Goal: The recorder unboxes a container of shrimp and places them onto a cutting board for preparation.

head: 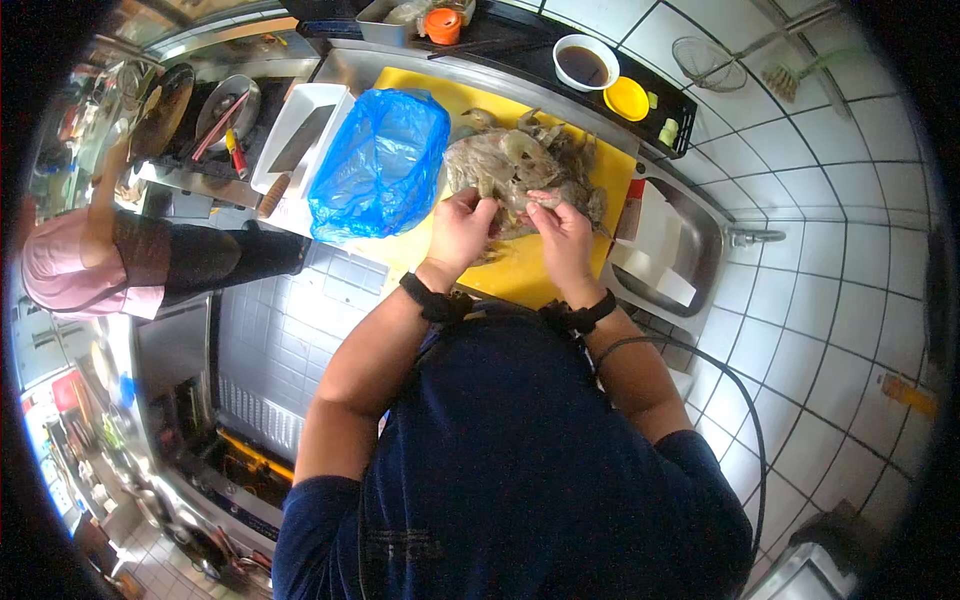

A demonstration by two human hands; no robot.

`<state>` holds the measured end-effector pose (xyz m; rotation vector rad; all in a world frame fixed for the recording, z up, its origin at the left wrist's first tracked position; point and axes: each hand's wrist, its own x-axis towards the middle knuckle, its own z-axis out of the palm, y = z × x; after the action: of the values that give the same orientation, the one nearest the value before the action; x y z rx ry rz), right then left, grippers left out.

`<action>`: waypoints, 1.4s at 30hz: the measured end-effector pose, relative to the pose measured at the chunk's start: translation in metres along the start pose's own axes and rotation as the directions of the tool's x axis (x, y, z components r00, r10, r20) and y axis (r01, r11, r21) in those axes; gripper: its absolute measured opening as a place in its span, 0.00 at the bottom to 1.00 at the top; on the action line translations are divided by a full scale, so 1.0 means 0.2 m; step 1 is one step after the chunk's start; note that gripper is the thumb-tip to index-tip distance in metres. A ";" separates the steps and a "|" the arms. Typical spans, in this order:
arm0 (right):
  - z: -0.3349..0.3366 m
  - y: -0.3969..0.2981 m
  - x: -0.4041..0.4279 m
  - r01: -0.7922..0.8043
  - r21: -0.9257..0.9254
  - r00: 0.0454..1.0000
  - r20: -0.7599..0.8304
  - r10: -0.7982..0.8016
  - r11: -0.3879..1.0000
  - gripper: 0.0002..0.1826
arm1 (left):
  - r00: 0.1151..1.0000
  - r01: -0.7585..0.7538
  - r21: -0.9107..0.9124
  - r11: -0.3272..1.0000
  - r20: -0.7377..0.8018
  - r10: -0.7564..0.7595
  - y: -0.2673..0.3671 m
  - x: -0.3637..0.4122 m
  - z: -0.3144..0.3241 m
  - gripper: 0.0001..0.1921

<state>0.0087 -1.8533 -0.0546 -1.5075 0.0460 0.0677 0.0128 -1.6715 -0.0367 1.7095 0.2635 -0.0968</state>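
Note:
A heap of raw, grey, shell-on shrimp [499, 154] lies on a yellow cutting board [619, 169]. At the near side of the heap my left hand [461, 232] has thumb and fingers pinched together. What sits between those fingertips is too small to tell. A short way to the right, my right hand [559, 236] grips a raw shrimp [546, 200] between thumb and fingers. Left of the heap, a blue plastic bag [382, 161] stands spread open, partly over the board. Both wrists wear black bands.
A white tray [279, 135] holds a broad-bladed knife [304, 139], its wooden handle jutting out towards me. On the right is a steel sink [709, 247]. A bowl of dark liquid [585, 66] rests on the back ledge. At far left a person [97, 262] stands by the stove.

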 end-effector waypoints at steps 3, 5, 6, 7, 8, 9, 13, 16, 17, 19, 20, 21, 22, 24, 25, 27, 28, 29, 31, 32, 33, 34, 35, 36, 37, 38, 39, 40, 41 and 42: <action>-0.04 -0.04 0.03 -0.172 0.200 0.985 0.020 0.171 0.965 0.13 | 0.992 0.125 -0.221 0.967 0.037 -0.119 -0.05 0.00 -0.04 0.14; -0.08 -0.03 0.05 -0.235 0.248 0.971 0.018 0.238 0.940 0.13 | 0.960 0.279 -0.449 0.849 0.149 -0.237 -0.04 -0.01 -0.09 0.13; -0.11 -0.01 0.06 -0.254 0.300 0.966 0.028 0.258 0.920 0.13 | 0.953 0.302 -0.480 0.824 0.184 -0.242 -0.09 -0.01 -0.12 0.12; -0.12 0.00 0.08 -0.272 0.350 0.960 0.034 0.278 0.896 0.13 | 0.952 0.303 -0.481 0.823 0.185 -0.242 -0.11 -0.02 -0.15 0.12; -0.13 0.01 0.08 -0.271 0.349 0.960 0.032 0.278 0.897 0.13 | 0.953 0.302 -0.506 0.808 0.185 -0.240 -0.13 -0.04 -0.17 0.12; -0.14 0.01 0.09 -0.286 0.358 0.956 0.043 0.290 0.889 0.12 | 0.953 0.301 -0.530 0.793 0.184 -0.238 -0.15 -0.05 -0.19 0.13; -0.15 0.02 0.12 -0.329 0.370 0.939 0.033 0.342 0.869 0.11 | 0.949 0.315 -0.569 0.760 0.184 -0.255 -0.25 -0.12 -0.31 0.13; -0.18 0.04 0.15 -0.342 0.351 0.933 0.014 0.360 0.872 0.11 | 0.942 0.330 -0.550 0.767 0.141 -0.305 -0.33 -0.18 -0.39 0.13; -0.18 0.05 0.16 -0.343 0.349 0.933 0.017 0.360 0.872 0.11 | 0.941 0.330 -0.499 0.801 0.103 -0.324 -0.36 -0.19 -0.41 0.13; -0.14 0.03 0.18 -0.347 0.329 0.932 0.018 0.361 0.878 0.11 | 0.941 0.334 -0.352 0.875 0.072 -0.330 -0.42 -0.19 -0.44 0.15; -0.12 0.02 0.19 -0.350 0.328 0.932 0.031 0.361 0.877 0.11 | 0.947 0.316 -0.140 0.938 0.098 -0.305 -0.44 -0.17 -0.42 0.18; -0.09 0.00 0.21 -0.357 0.326 0.933 0.070 0.354 0.876 0.11 | 0.949 0.278 0.078 0.957 0.128 -0.286 -0.49 -0.15 -0.41 0.22; -0.06 -0.02 0.23 -0.362 0.326 0.932 0.103 0.348 0.873 0.11 | 0.974 0.178 0.172 0.969 0.111 -0.199 -0.43 -0.14 -0.39 0.24; 0.06 -0.11 0.27 -0.368 0.320 0.929 0.174 0.328 0.873 0.12 | 0.956 0.216 0.271 0.938 0.136 -0.259 -0.47 -0.17 -0.38 0.23; 0.12 -0.16 0.29 -0.369 0.312 0.923 0.229 0.307 0.875 0.12 | 0.955 0.173 0.299 0.939 0.182 -0.234 -0.51 -0.16 -0.37 0.23; 0.23 -0.22 0.37 -0.362 0.312 0.918 0.282 0.278 0.878 0.13 | 0.962 0.183 0.312 0.932 0.138 -0.235 -0.52 -0.16 -0.38 0.23; 0.29 -0.26 0.40 -0.342 0.277 0.906 0.349 0.238 0.898 0.16 | 0.967 0.196 0.322 0.926 0.094 -0.237 -0.52 -0.17 -0.37 0.22; 0.32 -0.28 0.44 -0.319 0.243 0.888 0.415 0.199 0.916 0.18 | 0.966 0.196 0.323 0.926 0.097 -0.238 -0.52 -0.18 -0.37 0.22; 0.28 -0.24 0.50 -0.276 0.175 0.912 0.359 0.199 0.945 0.24 | 0.971 0.173 0.378 0.909 0.090 -0.222 -0.54 -0.18 -0.41 0.22; 0.18 -0.23 0.54 -0.145 -0.040 0.930 0.334 0.150 0.989 0.25 | 0.971 0.170 0.379 0.909 0.095 -0.221 -0.56 -0.18 -0.42 0.22; 0.07 -0.21 0.56 -0.012 -0.257 0.943 0.320 0.097 0.966 0.25 | 0.965 0.159 0.367 0.916 0.140 -0.223 -0.57 -0.18 -0.43 0.22; -0.07 -0.19 0.56 -0.012 -0.281 0.954 0.284 0.095 0.960 0.23 | 0.956 0.148 0.354 0.923 0.188 -0.226 -0.59 -0.19 -0.44 0.22; -0.23 -0.16 0.56 0.060 -0.381 0.964 0.261 0.046 0.923 0.23 | 0.952 0.147 0.353 0.924 0.204 -0.229 -0.60 -0.21 -0.45 0.22; -0.36 -0.15 0.53 0.138 -0.529 0.979 0.203 -0.033 0.837 0.21 | 0.939 0.208 0.315 0.926 0.199 -0.279 -0.60 -0.22 -0.45 0.23; -0.48 -0.14 0.50 0.199 -0.666 0.979 0.166 -0.118 0.719 0.18 | 0.925 0.271 0.275 0.923 0.192 -0.328 -0.62 -0.24 -0.46 0.24; -0.60 -0.12 0.47 0.184 -0.679 0.982 0.151 -0.110 0.711 0.18 | 0.944 0.209 0.349 0.914 0.171 -0.281 -0.69 -0.25 -0.48 0.23; -0.74 -0.09 0.41 0.154 -0.750 0.987 0.092 -0.129 0.644 0.17 | 0.917 0.304 0.244 0.921 0.187 -0.352 -0.60 -0.26 -0.47 0.21; -0.84 -0.07 0.37 0.130 -0.808 0.987 0.049 -0.153 0.575 0.15 | 0.915 0.308 0.232 0.923 0.194 -0.354 -0.59 -0.28 -0.47 0.21; -0.92 -0.04 0.32 0.106 -0.816 0.988 0.024 -0.150 0.569 0.15 | 0.913 0.311 0.221 0.924 0.202 -0.355 -0.60 -0.29 -0.49 0.20; -0.99 -0.01 0.28 0.067 -0.841 0.993 0.003 -0.120 0.536 0.14 | 0.909 0.307 0.226 0.925 0.220 -0.355 -0.64 -0.31 -0.51 0.20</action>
<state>0.0665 -2.0492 -0.0694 -2.5068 -0.0336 -0.0552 -0.0856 -1.5623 -0.1310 1.8005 0.3585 -0.6105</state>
